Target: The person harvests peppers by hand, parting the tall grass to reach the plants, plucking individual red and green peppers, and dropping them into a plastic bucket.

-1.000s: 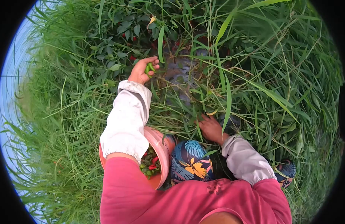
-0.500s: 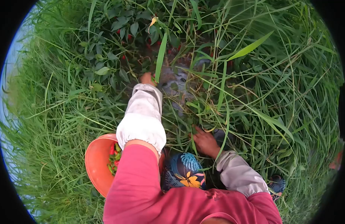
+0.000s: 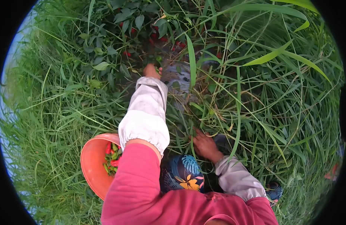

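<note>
My left hand reaches forward to the low plants, its fingers curled round something small and green that I cannot make out. Red peppers hang among the dark leaves ahead of it. My right hand is low among grass and stems, with its visible fingers apart and their tips partly covered by leaves. Beside my left upper arm an orange bucket holds several red and green peppers.
Tall grass surrounds the plants, and long blades cross the view in front. Grey sheeting shows on the ground between the hands. My patterned knee is beside the bucket.
The left hand has turned slightly, so more of its fingers and the green thing show. The right hand stays nearly in place. More red peppers are visible, and the view has shifted a little.
</note>
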A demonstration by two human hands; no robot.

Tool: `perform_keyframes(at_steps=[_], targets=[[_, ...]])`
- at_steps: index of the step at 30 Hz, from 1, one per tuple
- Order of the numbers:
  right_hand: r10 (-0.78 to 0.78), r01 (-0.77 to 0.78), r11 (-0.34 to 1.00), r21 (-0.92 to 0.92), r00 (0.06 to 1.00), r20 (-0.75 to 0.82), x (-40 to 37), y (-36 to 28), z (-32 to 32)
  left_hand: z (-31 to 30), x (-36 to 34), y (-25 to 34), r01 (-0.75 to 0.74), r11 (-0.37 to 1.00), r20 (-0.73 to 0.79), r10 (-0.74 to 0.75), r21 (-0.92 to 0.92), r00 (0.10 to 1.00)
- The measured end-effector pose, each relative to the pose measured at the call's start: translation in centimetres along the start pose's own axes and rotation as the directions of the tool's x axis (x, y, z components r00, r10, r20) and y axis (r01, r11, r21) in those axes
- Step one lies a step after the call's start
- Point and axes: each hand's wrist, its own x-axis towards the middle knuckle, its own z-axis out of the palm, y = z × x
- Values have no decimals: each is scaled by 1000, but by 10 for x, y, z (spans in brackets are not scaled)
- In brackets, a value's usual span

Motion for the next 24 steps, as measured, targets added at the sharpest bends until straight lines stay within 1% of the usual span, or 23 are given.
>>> perform_keyframes(at_steps=[2,3,4,5,6,7,8,9,10,11,12,13,14,16,17,18,19,20,21,22,23,24], targets=[[2,-2,1000,-7,1000,17,-2,0,3,15,-7,-2,-49,999,-212,46,-7,976],[3,-2,1000,-22,1000,28,0,1,3,21,13,1,45,991,-430,15,129,903],[1,0,1000,-21,1000,27,0,2,3,15,26,-12,44,991,-431,16,129,902],[-3,4,1000,-21,1000,26,0,3,3,11,23,-21,-266,929,-365,349,257,863],[-5,5,1000,-21,1000,24,0,3,2,10,20,-31,-493,809,-389,587,320,710],[-1,1,1000,-19,1000,22,1,4,1,12,2,-34,-662,626,-380,778,412,500],[0,1,1000,-17,999,38,0,3,0,7,-6,-33,-658,628,-375,778,416,504],[0,0,1000,-14,999,53,0,2,-1,0,-14,-28,-578,767,-434,638,278,637],[7,-7,1000,-10,999,53,-1,2,0,-5,-14,-24,-472,872,-463,474,129,749],[-14,14,1000,3,1000,2,0,3,1,-14,0,-25,-466,884,-459,425,26,781],[-37,37,999,13,998,-49,0,4,1,-23,15,-24,-463,886,-457,424,29,782],[-55,54,998,-20,997,-52,1,4,-1,-30,20,-17,-407,896,-398,313,-178,862],[-54,54,998,-18,997,-50,1,5,0,-32,23,-17,-391,900,-305,324,-192,896],[-40,41,998,-41,999,20,2,5,0,-35,21,-15,-353,912,-108,337,-210,935],[-41,41,998,-39,999,18,3,4,-3,-32,16,-12,-317,948,-76,316,-1,946],[-40,40,999,-19,999,28,3,3,-7,-28,11,-10,-272,939,-47,288,211,957],[-37,37,999,1,999,41,3,2,-10,-33,21,-1,-204,957,86,190,206,978],[-31,31,1000,0,999,43,2,2,-10,-35,36,9,-199,958,88,184,207,979],[-35,35,999,5,999,36,3,2,-11,-36,53,20,-21,990,69,11,138,998],[-40,40,999,9,999,26,3,2,-11,-36,61,28,157,985,63,-161,66,985],[-45,45,999,18,999,20,3,2,-11,-40,57,35,223,973,93,-228,64,969],[-43,43,999,19,999,14,2,3,-9,-44,64,39,220,973,97,-226,69,969]])
